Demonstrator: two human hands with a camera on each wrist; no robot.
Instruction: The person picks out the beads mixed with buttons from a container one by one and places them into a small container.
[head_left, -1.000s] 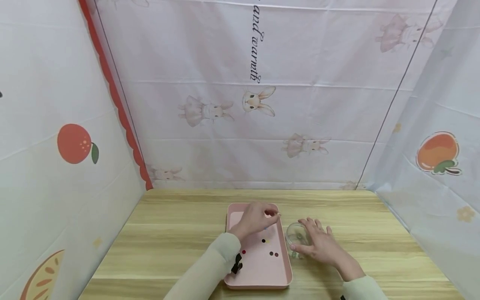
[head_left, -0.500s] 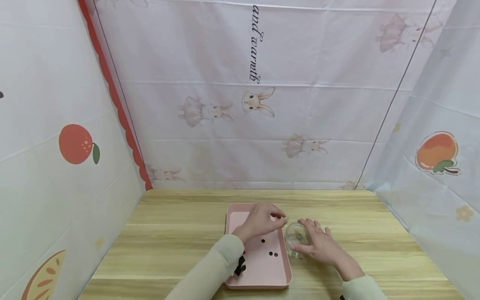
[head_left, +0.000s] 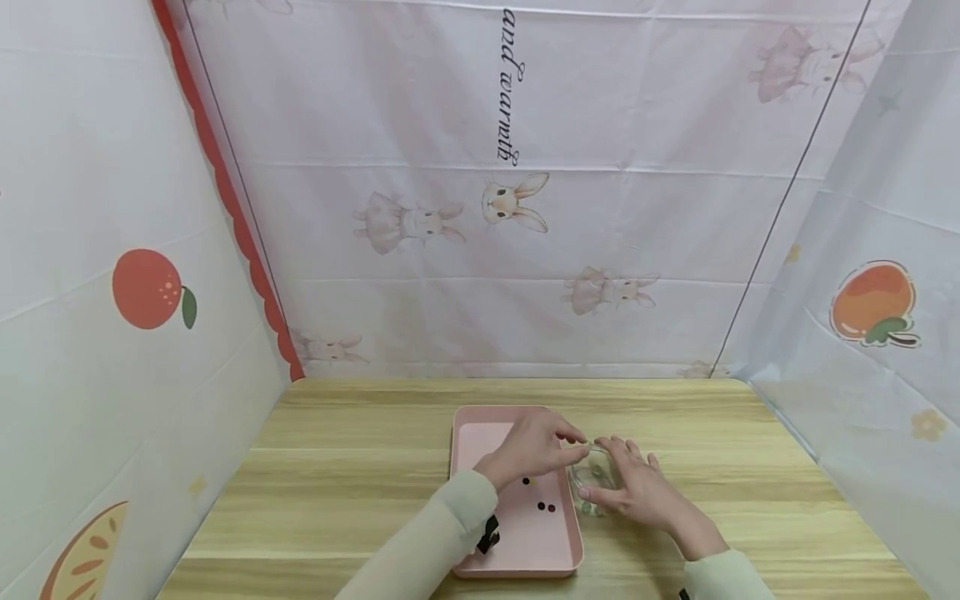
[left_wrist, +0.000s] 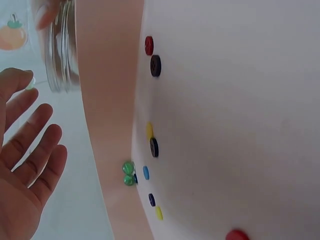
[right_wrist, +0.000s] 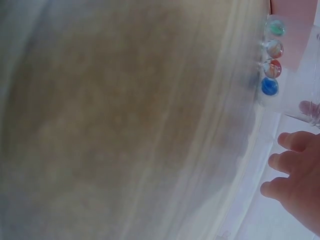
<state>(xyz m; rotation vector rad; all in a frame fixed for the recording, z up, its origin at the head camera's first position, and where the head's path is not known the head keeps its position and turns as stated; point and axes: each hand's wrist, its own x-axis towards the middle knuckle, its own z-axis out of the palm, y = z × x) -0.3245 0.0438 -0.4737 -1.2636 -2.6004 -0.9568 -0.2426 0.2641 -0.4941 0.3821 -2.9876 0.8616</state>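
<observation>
Lower centre of the head view: the left hand (head_left: 534, 446) pinches a small bead over the glass jar (head_left: 594, 477). The right hand (head_left: 633, 492), fingers relaxed, steadies the jar, just right of the pink tray (head_left: 480, 435).

Background: enclosure and work surface.
Wooden table (head_left: 360, 467); rabbit-print fabric backdrop (head_left: 517, 200); side cloths bear orange-fruit prints (head_left: 146, 287); red scalloped trim (head_left: 240, 225) along left seam.
</observation>
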